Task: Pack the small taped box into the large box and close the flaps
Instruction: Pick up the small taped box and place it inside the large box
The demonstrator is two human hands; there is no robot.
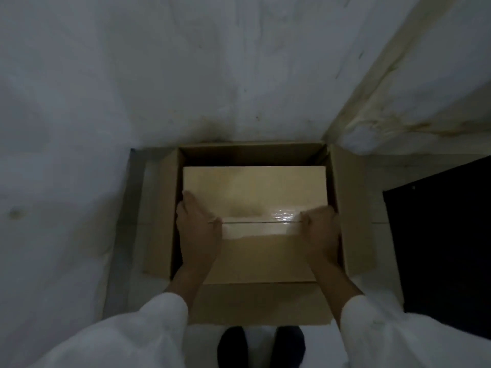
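Small box going into the large box, both hands on it.

The small box (glossy tape along its top seam) sits inside the large box, whose flaps all stand open. The left hand clamps the small box's left end and the right hand its right end, fingers curled over the edges. Beyond the large box is a pale wall; a dark panel stands to its right.

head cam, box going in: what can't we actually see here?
- Head view: large box interior and floor, hidden under the small taped box.
- Fingertips of left hand and right hand, curled over the box sides.
- Dark object at right: cut off, too dim to identify.
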